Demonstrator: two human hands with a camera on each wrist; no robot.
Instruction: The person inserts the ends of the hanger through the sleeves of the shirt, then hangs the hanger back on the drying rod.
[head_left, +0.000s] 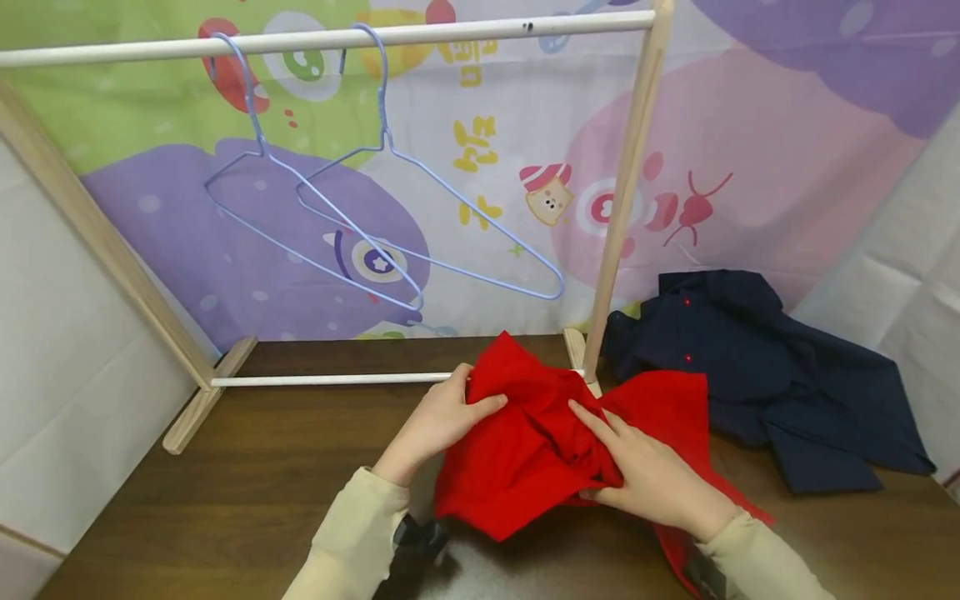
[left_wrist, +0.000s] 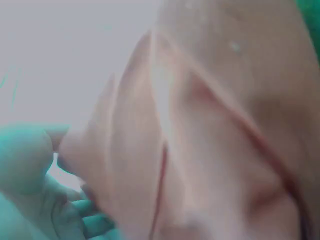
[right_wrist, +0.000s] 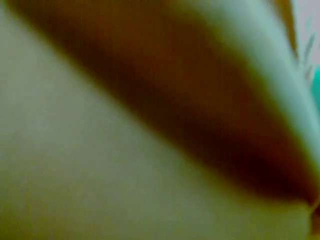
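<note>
A crumpled red garment [head_left: 517, 450] is held up over the table in the head view, one part trailing to the right; its exact kind is hidden by the folds. My left hand [head_left: 444, 417] grips its upper left edge, thumb on the near side. My right hand [head_left: 652, 475] holds the bunched cloth on the right, fingers on top and thumb lower down. In the left wrist view the garment [left_wrist: 200, 150] looks pale and folded, with the left hand [left_wrist: 45, 190] at its edge. Blurred cloth [right_wrist: 100, 165] fills most of the right wrist view.
A rack with a white top bar [head_left: 465, 33] and wooden posts stands behind the hands. Two blue wire hangers [head_left: 480, 208] hang from it. A dark navy garment with red buttons [head_left: 750, 358] lies on the brown table [head_left: 300, 467] at right. A printed cloth backdrop [head_left: 795, 167] hangs behind.
</note>
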